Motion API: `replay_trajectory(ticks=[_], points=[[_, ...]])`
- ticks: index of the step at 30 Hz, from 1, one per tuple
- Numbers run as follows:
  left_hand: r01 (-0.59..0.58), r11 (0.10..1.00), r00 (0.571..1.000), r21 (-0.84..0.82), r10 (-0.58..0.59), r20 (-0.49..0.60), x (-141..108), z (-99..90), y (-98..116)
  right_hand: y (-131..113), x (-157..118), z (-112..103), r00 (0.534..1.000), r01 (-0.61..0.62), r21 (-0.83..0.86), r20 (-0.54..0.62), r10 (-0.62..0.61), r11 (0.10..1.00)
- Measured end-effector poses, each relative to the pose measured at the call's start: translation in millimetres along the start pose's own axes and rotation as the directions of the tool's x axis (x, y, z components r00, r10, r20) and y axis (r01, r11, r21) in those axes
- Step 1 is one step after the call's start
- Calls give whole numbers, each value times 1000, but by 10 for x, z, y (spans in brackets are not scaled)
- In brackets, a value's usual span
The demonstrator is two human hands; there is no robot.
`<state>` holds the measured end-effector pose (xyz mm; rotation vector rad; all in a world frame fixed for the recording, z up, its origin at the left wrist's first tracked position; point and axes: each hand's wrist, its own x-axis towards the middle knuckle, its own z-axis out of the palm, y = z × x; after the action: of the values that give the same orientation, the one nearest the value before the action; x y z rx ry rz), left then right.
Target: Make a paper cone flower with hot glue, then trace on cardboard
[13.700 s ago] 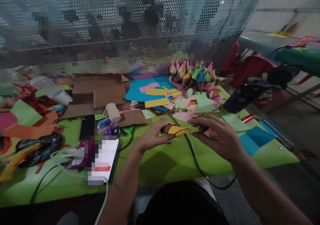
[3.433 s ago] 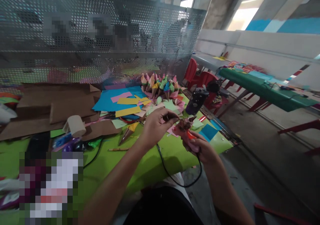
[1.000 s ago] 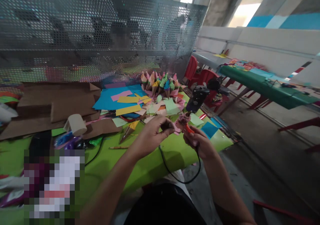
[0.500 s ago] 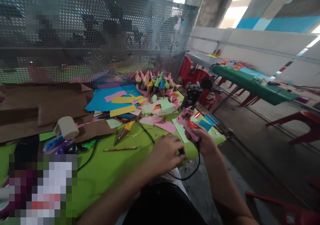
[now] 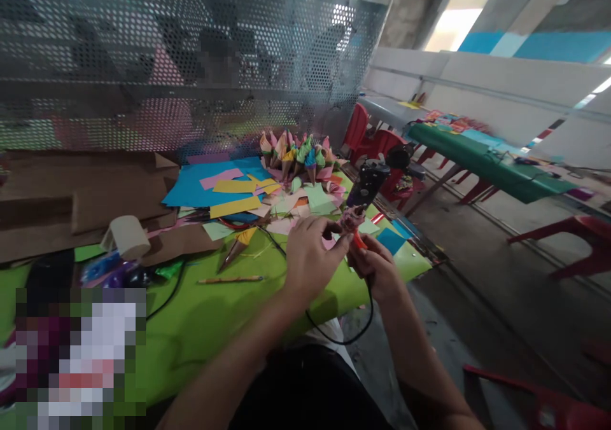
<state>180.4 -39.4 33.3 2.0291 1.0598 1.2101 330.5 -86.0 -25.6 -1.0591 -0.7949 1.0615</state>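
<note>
Head view, right hand (image 5: 382,271): is grasping the pink-and-orange glue gun (image 5: 352,220) over the green table (image 5: 191,341), at its right end.
Left hand (image 5: 312,255): is sitting at the glue gun's front, fingers bending; cannot tell whether they are pinching anything.
Black cord (image 5: 371,315): is looping below the right hand.
Yellow-topped cone (image 5: 233,252): is lying left of the hands, beyond a thin stick (image 5: 229,280).
Paper cones (image 5: 298,156): are standing grouped at the far side.
</note>
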Motion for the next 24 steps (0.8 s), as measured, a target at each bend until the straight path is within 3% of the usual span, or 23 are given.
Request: replay_trajectory(ticks=[24], points=[[133,981,991,-145,-134,0,58,33,-90,27,-18,42,999,39,-122,20,-37,992]])
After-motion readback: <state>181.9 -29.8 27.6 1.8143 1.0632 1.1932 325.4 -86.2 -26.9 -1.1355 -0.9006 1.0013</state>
